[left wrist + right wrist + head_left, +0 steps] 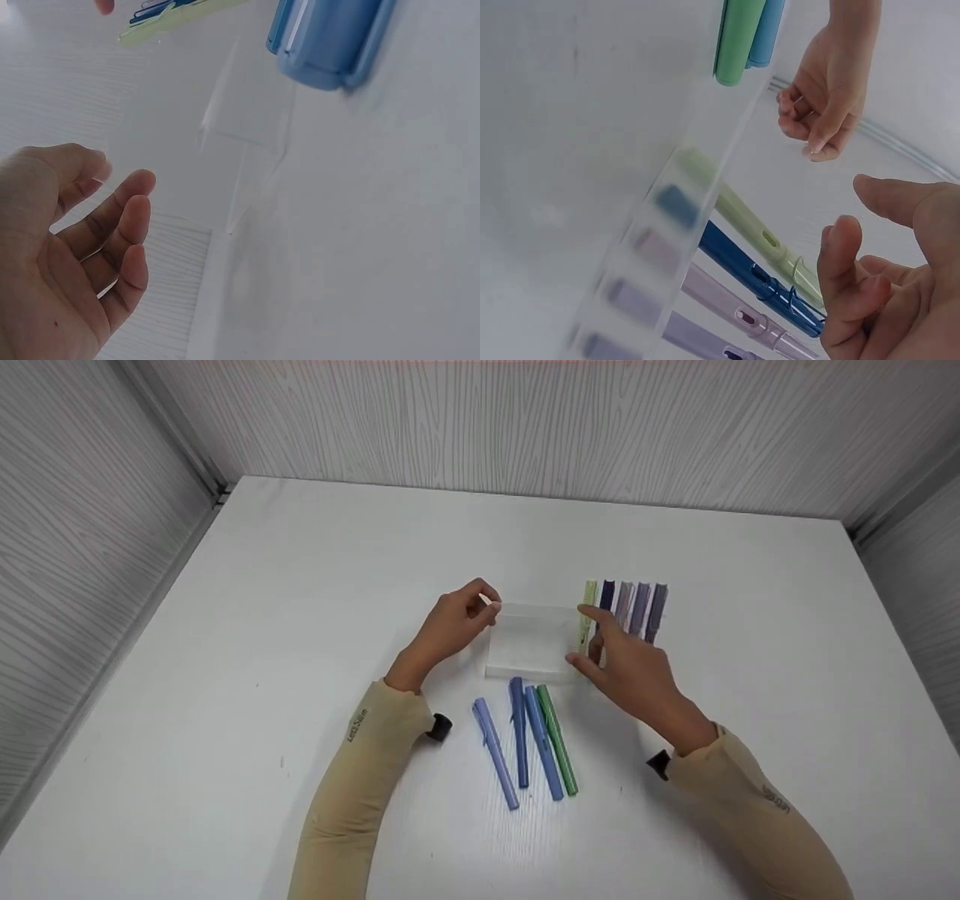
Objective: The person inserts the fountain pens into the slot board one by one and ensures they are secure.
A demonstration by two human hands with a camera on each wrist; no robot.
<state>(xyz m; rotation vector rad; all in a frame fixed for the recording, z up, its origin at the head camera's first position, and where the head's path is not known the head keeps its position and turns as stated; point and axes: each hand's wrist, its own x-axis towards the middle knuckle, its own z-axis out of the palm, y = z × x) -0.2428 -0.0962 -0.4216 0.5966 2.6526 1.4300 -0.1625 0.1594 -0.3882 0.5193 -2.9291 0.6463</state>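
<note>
A low translucent box (529,641) lies on the white table between the two hands. At its back left corner my left hand (459,615) pinches the edge with thumb and forefinger; the other fingers (135,259) curl loosely. My right hand (630,664) hovers over the box's right part, thumb and forefinger spread apart, nothing between them. Close by it, several pens stand side by side: a pale yellow-green pen (590,592), a dark blue pen (607,594), and lilac pens (640,604). Through the frosted front wall (664,199) their lower ends show blurred.
In front of the box lie a light periwinkle pen (495,754), a dark blue pen (520,735), a blue pen (544,746) and a green pen (559,742). Wood-grain panels (525,427) rise behind the table and at both sides.
</note>
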